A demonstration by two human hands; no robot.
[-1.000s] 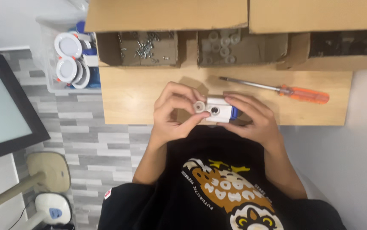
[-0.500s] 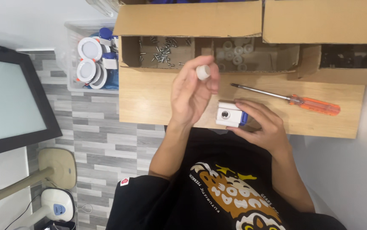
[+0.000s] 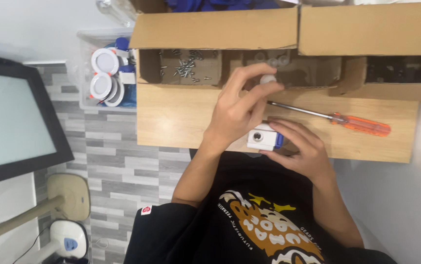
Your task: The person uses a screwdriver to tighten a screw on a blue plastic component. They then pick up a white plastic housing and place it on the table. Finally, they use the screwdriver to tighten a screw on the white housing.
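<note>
My left hand (image 3: 239, 105) reaches forward over the wooden table (image 3: 171, 117) and pinches a small white round part (image 3: 268, 78) at the rim of the middle cardboard box (image 3: 288, 68). My right hand (image 3: 301, 146) rests near the table's front edge and holds a small white block with a round hole and a blue end (image 3: 263, 137). An orange-handled screwdriver (image 3: 340, 119) lies just beyond my right hand.
A cardboard box of loose screws (image 3: 186, 66) sits left of the middle box, and a darker box (image 3: 401, 73) to the right. A clear bin with white round fittings (image 3: 105, 73) stands off the table's left end. A dark-framed screen (image 3: 10, 117) is at far left.
My left hand pulled the small white part off the block and carried it forward to the middle box. My right hand stayed low with the block.
</note>
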